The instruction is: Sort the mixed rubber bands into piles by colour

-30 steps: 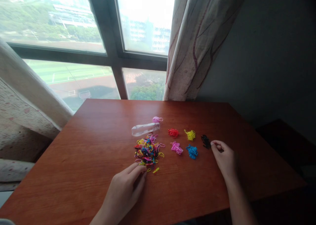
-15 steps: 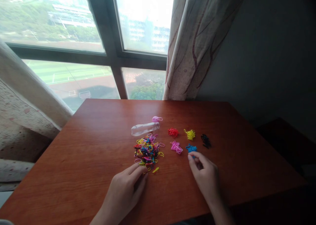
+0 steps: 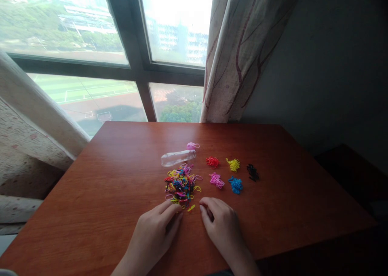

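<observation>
A mixed heap of small colourful rubber bands [image 3: 182,185] lies in front of me. My left hand [image 3: 157,225] rests at its near edge, fingers and thumb drawn together; whatever they pinch, if anything, is hidden. To the right of the heap's near end, my right hand [image 3: 220,219] is low over the table, its fingers curled with thumb and index tips close together and no band showing in them. A loose yellow band [image 3: 191,207] lies between the two hands. Beyond my right hand are piles of blue bands [image 3: 235,184] and pink bands [image 3: 216,180].
Farther back sit red bands [image 3: 212,162], yellow bands [image 3: 233,165] and black bands [image 3: 252,172]. Behind the heap a clear plastic bottle [image 3: 178,158] lies on its side, near a pink cap with a loop [image 3: 192,146]. The wooden table [image 3: 91,195] meets a window and curtains.
My right hand has moved left and nearer to me, from the blue pile to beside the mixed heap, uncovering the blue bands. My left hand has stayed almost still.
</observation>
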A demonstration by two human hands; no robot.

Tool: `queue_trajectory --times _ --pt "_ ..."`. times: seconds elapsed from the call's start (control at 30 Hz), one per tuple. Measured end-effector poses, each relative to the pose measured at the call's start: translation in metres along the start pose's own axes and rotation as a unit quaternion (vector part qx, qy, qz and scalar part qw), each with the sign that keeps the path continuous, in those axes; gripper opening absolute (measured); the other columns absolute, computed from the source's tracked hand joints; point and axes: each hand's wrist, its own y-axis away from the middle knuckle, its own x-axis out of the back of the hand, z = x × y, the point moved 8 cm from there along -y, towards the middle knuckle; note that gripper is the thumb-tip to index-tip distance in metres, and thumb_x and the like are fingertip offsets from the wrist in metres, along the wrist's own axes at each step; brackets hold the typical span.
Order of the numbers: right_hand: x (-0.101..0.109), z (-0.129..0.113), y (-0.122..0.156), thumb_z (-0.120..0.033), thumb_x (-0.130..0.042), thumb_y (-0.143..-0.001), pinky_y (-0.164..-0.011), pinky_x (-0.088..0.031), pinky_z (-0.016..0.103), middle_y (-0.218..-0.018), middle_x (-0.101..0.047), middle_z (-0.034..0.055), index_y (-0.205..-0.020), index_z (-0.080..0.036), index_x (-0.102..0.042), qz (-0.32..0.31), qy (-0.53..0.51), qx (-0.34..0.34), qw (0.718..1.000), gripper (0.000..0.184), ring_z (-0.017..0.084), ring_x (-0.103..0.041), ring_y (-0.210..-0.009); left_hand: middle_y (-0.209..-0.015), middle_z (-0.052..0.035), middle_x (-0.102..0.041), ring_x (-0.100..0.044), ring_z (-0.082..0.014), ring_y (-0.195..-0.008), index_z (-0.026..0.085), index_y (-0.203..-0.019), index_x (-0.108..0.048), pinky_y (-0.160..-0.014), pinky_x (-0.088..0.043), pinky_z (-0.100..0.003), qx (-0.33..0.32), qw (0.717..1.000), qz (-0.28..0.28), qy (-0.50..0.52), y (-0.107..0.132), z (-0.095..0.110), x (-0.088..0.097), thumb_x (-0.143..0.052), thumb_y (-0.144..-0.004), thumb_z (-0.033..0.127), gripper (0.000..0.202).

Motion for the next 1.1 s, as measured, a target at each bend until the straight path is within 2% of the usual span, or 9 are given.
queue_trajectory --times 0.33,0.47,0.63,0.83,1.1 --pt "0.002 -0.003 -0.002 -0.014 -0.051 -0.091 -0.065 -0.038 0.025 -0.076 -0.067 -0.0007 -0.089 -0.023 -0.063 0.005 0.001 0.008 1.0 0.016 0.016 -0.062 -0.069 -0.087 -0.0017 -0.071 -0.07 -0.0172 -0.073 0.026 -0.093 -0.065 -0.064 -0.053 -0.025 0.0 0.998 -0.002 -0.057 -0.004 0.011 -0.007 -0.045 -0.097 0.027 0.021" --pt "0.002 -0.003 -0.001 -0.014 -0.051 -0.091 -0.064 -0.039 0.025 -0.075 -0.067 -0.0007 -0.088 -0.023 -0.064 0.005 0.0 0.008 1.0 0.016 0.016 -0.062 -0.068 -0.085 -0.0011 -0.071 -0.07 -0.0169 -0.073 0.025 -0.091 -0.065 -0.063 -0.052 -0.024 0.007 0.998 0.007 -0.069 -0.005 0.012 -0.004 -0.044 -0.097 0.027 0.022" --pt "0.004 -0.005 -0.001 -0.014 -0.051 -0.091 -0.064 -0.04 0.024 -0.076 -0.067 -0.0001 -0.088 -0.023 -0.064 0.003 0.002 0.006 1.0 0.016 0.016 -0.062 -0.068 -0.094 -0.0012 -0.073 -0.071 -0.0168 -0.076 0.026 -0.097 -0.064 -0.062 -0.051 -0.023 0.02 0.995 0.034 -0.087 0.0 0.007 0.006 -0.045 -0.096 0.026 0.019" --pt "0.004 -0.004 -0.002 -0.015 -0.05 -0.091 -0.064 -0.04 0.025 -0.076 -0.067 0.0004 -0.087 -0.023 -0.064 0.003 -0.001 0.006 1.0 0.016 0.016 -0.062 -0.068 -0.085 0.0011 -0.072 -0.07 -0.0164 -0.068 0.026 -0.093 -0.063 -0.054 -0.048 -0.023 0.026 0.994 0.048 -0.095 0.002 0.005 0.013 -0.043 -0.097 0.029 0.02" --pt "0.001 -0.001 -0.001 -0.015 -0.05 -0.092 -0.067 -0.04 0.026 -0.078 -0.067 0.0005 -0.089 -0.023 -0.065 -0.009 -0.014 -0.007 1.0 0.017 0.017 -0.063 -0.072 -0.086 0.001 -0.073 -0.071 -0.0168 -0.068 0.026 -0.093 -0.063 -0.056 -0.049 -0.024 0.022 0.995 0.045 -0.084 0.0 0.006 0.009 -0.043 -0.097 0.029 0.021"
